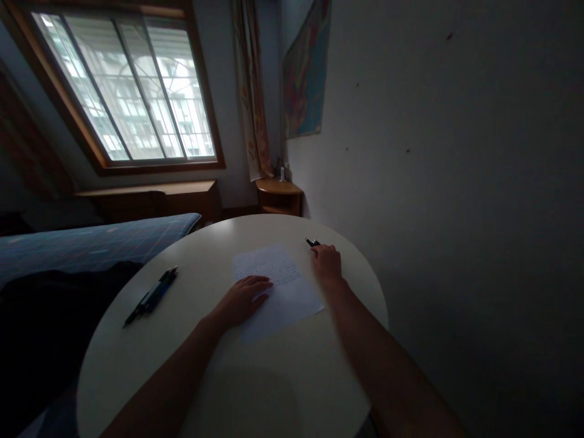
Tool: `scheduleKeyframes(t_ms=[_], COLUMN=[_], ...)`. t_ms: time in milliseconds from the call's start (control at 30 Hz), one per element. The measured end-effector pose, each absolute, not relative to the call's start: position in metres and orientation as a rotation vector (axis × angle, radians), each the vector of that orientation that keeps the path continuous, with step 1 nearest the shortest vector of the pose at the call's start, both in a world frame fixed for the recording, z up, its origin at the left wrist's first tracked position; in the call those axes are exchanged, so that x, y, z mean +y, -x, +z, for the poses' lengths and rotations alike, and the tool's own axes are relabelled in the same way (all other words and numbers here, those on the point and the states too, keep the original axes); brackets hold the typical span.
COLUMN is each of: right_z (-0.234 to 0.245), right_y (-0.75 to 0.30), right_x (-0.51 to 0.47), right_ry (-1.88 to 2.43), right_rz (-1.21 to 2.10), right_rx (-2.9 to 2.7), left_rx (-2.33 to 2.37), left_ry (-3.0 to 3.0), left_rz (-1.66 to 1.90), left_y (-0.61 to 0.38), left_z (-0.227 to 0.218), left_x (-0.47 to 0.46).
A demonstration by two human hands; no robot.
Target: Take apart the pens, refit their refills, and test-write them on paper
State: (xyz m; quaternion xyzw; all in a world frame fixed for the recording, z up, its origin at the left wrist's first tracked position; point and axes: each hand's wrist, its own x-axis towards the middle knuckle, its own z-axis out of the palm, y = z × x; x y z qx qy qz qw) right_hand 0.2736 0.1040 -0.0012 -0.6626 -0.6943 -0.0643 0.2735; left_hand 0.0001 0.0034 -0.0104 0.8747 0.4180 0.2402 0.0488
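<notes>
A white sheet of paper (280, 286) with faint handwritten lines lies on a round white table (191, 365). My left hand (244, 297) rests flat on the sheet's left edge, fingers stretched out. My right hand (326, 263) sits at the sheet's right side, fingers curled round a dark pen (312, 242) whose end sticks out beyond the knuckles. Two more dark pens (151, 296) lie side by side on the table's left part, away from both hands.
A bed with a blue checked cover (91, 246) and dark cloth stands left of the table. A grey wall (456, 182) runs close along the right. A small wooden corner shelf (279, 194), a window (132, 85) and a low wooden bench lie beyond.
</notes>
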Motion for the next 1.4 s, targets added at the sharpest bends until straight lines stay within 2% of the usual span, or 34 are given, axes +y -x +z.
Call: scheduleKeyframes(t_ms=[867,967,1100,1233,1400], right_z=[-0.006,-0.005,-0.001,0.001,0.003], right_y=[-0.271,-0.27,-0.264,-0.251,-0.233], right_x=[0.098,0.097,0.094,0.089,0.078], right_ry=[1.86,1.833,1.74,1.562,1.42], right_rz=[-0.19,-0.175,-0.137,-0.106,-0.069], right_rx=[-1.941,-1.951,-2.009,-2.106,-2.217], left_rx=[1.357,1.584,2.114,2.612,2.912], left_ry=[-2.637,-2.592,-2.389,-2.037,-1.687], left_rz=[0.724,0.807,0.877,0.766,0.666], left_y=[0.0,0.009,0.03,0.054,0.083], left_z=[-0.009,-0.008,-0.004,0.002,0.006], left_x=[0.004,0.01,0.016,0.017,0.014])
